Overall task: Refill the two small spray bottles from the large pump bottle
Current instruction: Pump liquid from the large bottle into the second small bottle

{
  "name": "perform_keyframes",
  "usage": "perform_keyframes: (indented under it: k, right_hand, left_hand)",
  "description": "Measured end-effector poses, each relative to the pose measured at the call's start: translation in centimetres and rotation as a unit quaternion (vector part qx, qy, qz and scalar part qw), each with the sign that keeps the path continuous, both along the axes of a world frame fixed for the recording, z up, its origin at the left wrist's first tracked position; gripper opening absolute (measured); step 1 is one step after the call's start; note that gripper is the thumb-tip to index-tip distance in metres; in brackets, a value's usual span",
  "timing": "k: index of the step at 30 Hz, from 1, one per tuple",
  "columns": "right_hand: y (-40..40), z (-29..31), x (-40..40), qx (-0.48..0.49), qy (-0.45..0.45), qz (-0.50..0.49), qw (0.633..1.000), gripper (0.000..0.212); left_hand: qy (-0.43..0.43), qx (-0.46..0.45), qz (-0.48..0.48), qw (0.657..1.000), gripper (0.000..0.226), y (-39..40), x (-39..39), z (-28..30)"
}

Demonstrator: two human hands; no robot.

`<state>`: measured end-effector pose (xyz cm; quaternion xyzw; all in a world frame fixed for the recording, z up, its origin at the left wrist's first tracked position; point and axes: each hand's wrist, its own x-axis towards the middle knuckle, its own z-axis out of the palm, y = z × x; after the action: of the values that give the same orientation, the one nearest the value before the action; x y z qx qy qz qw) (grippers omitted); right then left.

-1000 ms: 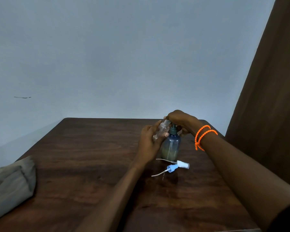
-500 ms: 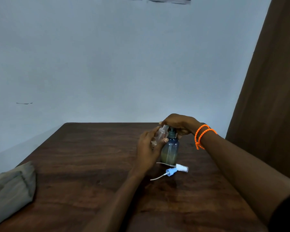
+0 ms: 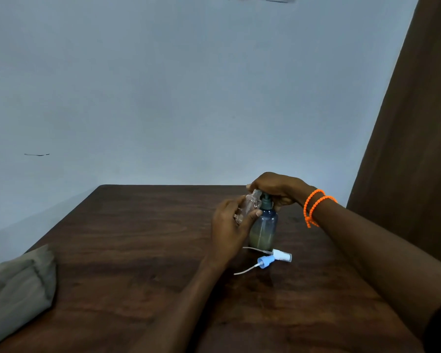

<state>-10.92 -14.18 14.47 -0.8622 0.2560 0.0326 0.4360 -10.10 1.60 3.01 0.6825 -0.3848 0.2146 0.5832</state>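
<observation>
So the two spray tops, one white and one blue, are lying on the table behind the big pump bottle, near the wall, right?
Not quite. The head view shows the white spray top and the blue spray top lying on the table in front of the big pump bottle, on the person's side, not near the wall.

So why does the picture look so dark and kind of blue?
Head view: the room light is dim and cool, tinting the wall bluish; the table shows only a soft sheen; the small clear bottle in the left hand looks smeary; the wide lens slants the curtain.
</observation>
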Motion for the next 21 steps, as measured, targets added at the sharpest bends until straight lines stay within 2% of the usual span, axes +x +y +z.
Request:
perform_keyframes:
  k: [5, 7, 11, 17, 21]
  right_hand:
    - [-0.2, -1.0, 0.0, 0.060, -0.005, -0.019, 0.998, 0.018]
    - [-0.1, -0.7, -0.1, 0.050, -0.005, -0.011, 0.999, 0.018]
    - [0.4, -0.4, -0.4, 0.008, -0.018, -0.007, 1.000, 0.022]
    - [0.4, -0.6, -0.8, 0.020, -0.037, -0.019, 0.999, 0.022]
    - [0.7, -0.3, -1.0, 0.012, -0.038, -0.015, 0.999, 0.020]
  left_hand:
    - [0.018, 0.002, 0.005, 1.000, 0.051, 0.6, 0.2, -0.2]
    - [0.080, -0.018, -0.011, 0.997, 0.056, 0.9, 0.3, -0.2]
    - [0.193, -0.056, -0.061, 0.978, 0.051, 1.6, 0.1, -0.3]
    - [0.233, -0.044, -0.091, 0.967, 0.055, 1.7, -0.4, -0.6]
    - [0.218, -0.026, -0.084, 0.972, 0.062, 1.4, -0.8, -1.1]
